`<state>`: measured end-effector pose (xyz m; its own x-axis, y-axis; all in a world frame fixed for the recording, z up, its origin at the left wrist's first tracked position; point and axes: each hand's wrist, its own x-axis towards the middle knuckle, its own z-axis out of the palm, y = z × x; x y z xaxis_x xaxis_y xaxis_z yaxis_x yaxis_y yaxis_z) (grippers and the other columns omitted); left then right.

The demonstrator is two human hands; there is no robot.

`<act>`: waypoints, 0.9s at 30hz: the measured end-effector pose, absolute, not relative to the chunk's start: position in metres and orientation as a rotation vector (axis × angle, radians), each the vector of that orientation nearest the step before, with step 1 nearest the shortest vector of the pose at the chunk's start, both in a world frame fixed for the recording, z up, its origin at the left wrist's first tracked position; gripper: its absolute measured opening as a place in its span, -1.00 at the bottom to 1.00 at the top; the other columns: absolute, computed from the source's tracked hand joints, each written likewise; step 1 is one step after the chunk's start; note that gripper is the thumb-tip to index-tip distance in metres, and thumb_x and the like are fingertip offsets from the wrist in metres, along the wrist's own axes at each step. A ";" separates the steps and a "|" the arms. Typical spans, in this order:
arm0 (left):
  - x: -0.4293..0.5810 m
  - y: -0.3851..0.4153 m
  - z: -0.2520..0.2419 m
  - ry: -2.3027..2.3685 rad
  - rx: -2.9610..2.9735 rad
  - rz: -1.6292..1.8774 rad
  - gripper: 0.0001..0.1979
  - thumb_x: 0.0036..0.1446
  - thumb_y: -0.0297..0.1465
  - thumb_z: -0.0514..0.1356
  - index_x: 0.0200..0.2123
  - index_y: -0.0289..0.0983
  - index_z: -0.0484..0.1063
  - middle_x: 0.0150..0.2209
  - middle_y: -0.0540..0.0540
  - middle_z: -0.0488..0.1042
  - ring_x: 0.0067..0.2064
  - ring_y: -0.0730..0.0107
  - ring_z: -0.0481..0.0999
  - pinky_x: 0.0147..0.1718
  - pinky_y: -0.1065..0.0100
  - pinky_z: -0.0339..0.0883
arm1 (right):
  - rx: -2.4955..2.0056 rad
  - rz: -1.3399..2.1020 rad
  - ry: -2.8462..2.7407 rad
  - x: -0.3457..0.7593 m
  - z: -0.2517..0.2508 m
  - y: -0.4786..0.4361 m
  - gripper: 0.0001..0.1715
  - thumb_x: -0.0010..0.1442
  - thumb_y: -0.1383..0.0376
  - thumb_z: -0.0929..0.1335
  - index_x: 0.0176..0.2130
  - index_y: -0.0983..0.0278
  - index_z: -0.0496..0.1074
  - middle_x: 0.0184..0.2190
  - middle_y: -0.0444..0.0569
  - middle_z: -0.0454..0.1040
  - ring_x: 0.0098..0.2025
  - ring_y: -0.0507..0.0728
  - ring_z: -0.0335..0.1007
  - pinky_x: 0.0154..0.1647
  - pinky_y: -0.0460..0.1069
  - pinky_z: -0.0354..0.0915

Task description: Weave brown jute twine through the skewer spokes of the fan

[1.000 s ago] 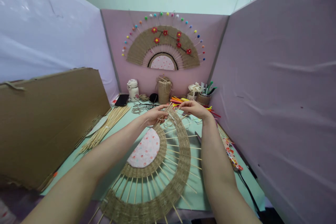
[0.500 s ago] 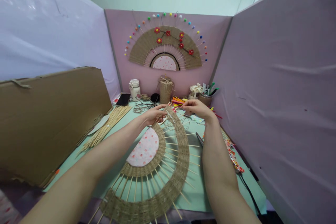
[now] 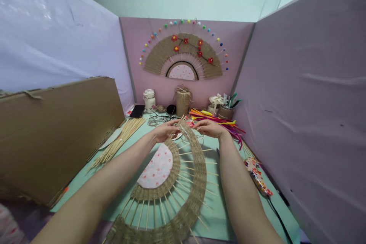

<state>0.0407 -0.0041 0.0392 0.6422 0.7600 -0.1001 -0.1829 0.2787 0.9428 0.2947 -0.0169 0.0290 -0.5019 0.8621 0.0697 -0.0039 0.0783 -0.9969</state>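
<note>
Fan (image 3: pixel 201 171) pinched at upper end by left hand (image 3: pixel 166 131); right hand (image 3: pixel 210 128) now lower, fingers curled, grip unclear. Work stays at that end.

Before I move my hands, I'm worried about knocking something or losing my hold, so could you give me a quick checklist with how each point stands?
1. Left hand holding the far end of the woven fan: ok.
2. Right hand gripping something: cannot tell; its fingers are bent near the fan's outer edge, but what they pinch is too small to make out.
3. Spotted half-circle uncovered by either hand: ok.
4. Whole fan in view: not ok; the picture's bottom edge cuts it off.
5. Stick bundle clear of the fan: ok, off to the left.
6. Corded patterned tool clear of the fan: ok, off to the right.
</note>
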 end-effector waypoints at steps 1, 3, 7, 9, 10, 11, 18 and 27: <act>0.037 -0.006 0.037 0.594 1.117 0.686 -0.50 -0.16 -0.53 0.34 -0.06 -0.23 0.41 -0.32 -0.09 0.51 -0.35 0.44 0.50 -0.45 0.48 0.23 | -0.870 1.521 -1.651 0.293 0.029 -0.017 -0.71 -0.13 0.25 0.46 -0.34 0.35 0.50 -0.53 -0.14 0.37 -0.58 -0.11 0.01 -0.56 -0.11 -0.09; 0.029 -0.010 0.030 0.555 1.108 0.679 -0.47 -0.16 -0.53 0.35 -0.04 -0.24 0.40 -0.23 -0.14 0.52 -0.27 0.39 0.51 -0.32 0.42 0.28 | -0.871 1.520 -1.681 0.290 0.029 -0.016 -0.71 -0.13 0.25 0.47 -0.34 0.36 0.50 -0.50 -0.11 0.41 -0.57 -0.10 0.03 -0.56 -0.11 -0.08; 0.005 -0.024 0.015 0.545 1.077 0.572 -0.42 -0.16 -0.50 0.36 0.01 -0.27 0.36 -0.11 -0.22 0.49 -0.18 0.27 0.52 -0.16 0.28 0.30 | -0.877 1.504 -1.723 0.289 0.028 -0.015 -0.70 -0.11 0.26 0.46 -0.32 0.36 0.50 -0.40 -0.06 0.46 -0.53 -0.10 0.07 -0.55 -0.11 -0.05; -0.006 -0.032 0.009 0.570 1.070 0.478 -0.45 -0.15 -0.47 0.35 -0.01 -0.30 0.37 -0.14 -0.23 0.51 -0.21 0.27 0.53 -0.20 0.30 0.33 | -0.876 1.507 -1.727 0.289 0.027 -0.015 -0.69 -0.11 0.25 0.46 -0.31 0.36 0.51 -0.34 -0.03 0.47 -0.53 -0.10 0.07 -0.56 -0.12 -0.05; -0.009 -0.036 0.006 0.579 1.072 0.459 -0.46 -0.15 -0.48 0.36 -0.03 -0.32 0.39 -0.18 -0.21 0.52 -0.24 0.30 0.54 -0.22 0.33 0.34 | -0.875 1.511 -1.725 0.289 0.026 -0.014 -0.69 -0.11 0.25 0.46 -0.32 0.36 0.51 -0.32 -0.02 0.47 -0.53 -0.11 0.06 -0.56 -0.12 -0.05; -0.012 -0.039 0.003 0.588 1.078 0.458 -0.49 -0.16 -0.48 0.36 -0.06 -0.34 0.41 -0.22 -0.20 0.54 -0.28 0.32 0.54 -0.25 0.35 0.35 | -0.876 1.515 -1.718 0.289 0.026 -0.014 -0.69 -0.12 0.24 0.46 -0.32 0.36 0.51 -0.32 -0.03 0.47 -0.54 -0.11 0.05 -0.56 -0.12 -0.05; -0.016 -0.043 0.006 0.659 0.989 0.782 -0.62 -0.13 -0.53 0.31 -0.15 -0.30 0.45 -0.30 -0.11 0.56 -0.35 0.34 0.56 -0.28 0.34 0.41 | -0.919 1.358 -1.667 0.283 0.036 -0.013 -0.61 -0.10 0.15 0.44 -0.28 0.33 0.49 -0.37 -0.03 0.47 -0.55 -0.10 0.06 -0.57 -0.11 -0.07; -0.033 -0.038 0.000 0.703 0.973 0.901 -0.59 -0.11 -0.55 0.30 -0.11 -0.31 0.42 -0.28 -0.14 0.57 -0.32 0.30 0.58 -0.25 0.32 0.42 | -1.201 0.859 -1.791 0.269 0.058 -0.022 -0.62 -0.04 0.13 0.35 -0.29 0.34 0.52 -0.53 -0.10 0.39 -0.53 -0.04 0.11 -0.52 -0.09 0.03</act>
